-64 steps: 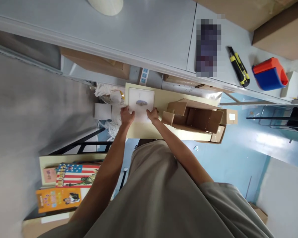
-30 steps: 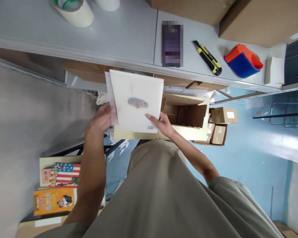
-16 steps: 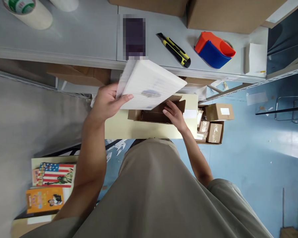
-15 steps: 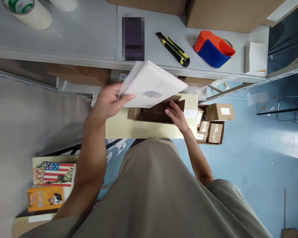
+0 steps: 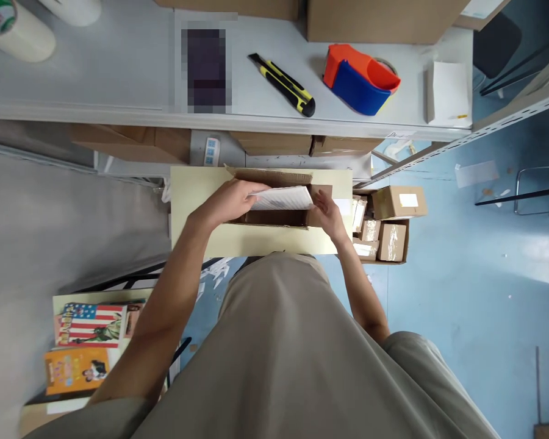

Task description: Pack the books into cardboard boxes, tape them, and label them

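A cardboard box (image 5: 269, 177) stands with its top open on a pale yellow tabletop (image 5: 192, 241). My left hand (image 5: 229, 200) grips the left end of a white packet (image 5: 281, 199), which lies at a slant in the box's opening, partly below the rim. Its printed side is too small to read. At the box's right end, my right hand (image 5: 328, 213) has its fingers curled at the end flap, close to the packet's right edge. Whether the thumb touches the packet, I cannot tell.
On the grey shelf ahead lie a box cutter (image 5: 282, 84), an orange and blue tape dispenser (image 5: 360, 79) and a white stack of paper (image 5: 448, 92). Small parcels (image 5: 392, 242) fill a carton at right. Books (image 5: 91, 326) lie at lower left.
My left hand has lowered the white packet from above the shelf edge into the box's opening. My right hand has shifted slightly to the box's right end, its fingers more curled.
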{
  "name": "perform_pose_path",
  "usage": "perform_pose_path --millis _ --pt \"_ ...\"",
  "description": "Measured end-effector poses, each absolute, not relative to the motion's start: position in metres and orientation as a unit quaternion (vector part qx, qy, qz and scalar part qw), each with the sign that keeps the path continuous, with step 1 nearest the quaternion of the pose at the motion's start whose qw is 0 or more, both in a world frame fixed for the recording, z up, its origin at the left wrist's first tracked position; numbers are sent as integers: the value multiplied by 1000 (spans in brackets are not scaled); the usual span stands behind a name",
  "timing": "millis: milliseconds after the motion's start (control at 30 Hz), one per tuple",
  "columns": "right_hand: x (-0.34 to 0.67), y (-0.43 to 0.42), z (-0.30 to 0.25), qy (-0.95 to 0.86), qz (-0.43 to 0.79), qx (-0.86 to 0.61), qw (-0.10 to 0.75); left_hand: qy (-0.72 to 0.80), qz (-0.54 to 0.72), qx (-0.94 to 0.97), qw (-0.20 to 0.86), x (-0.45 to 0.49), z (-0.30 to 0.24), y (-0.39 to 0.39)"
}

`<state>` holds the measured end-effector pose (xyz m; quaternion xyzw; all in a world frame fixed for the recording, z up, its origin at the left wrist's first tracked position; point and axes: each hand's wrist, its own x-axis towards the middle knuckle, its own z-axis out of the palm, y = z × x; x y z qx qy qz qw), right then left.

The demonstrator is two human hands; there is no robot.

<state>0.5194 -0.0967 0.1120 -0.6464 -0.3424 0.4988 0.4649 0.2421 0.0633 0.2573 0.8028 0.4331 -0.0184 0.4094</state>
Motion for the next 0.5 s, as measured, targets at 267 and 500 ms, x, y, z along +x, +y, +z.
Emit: perform_pose_path --millis 267,500 --pt "521 -95 115 -362 501 -645 449 447 54 781 433 224 237 68" --pt "517 -95 119 -381 487 -654 436 415 -92 818 388 250 201 63"
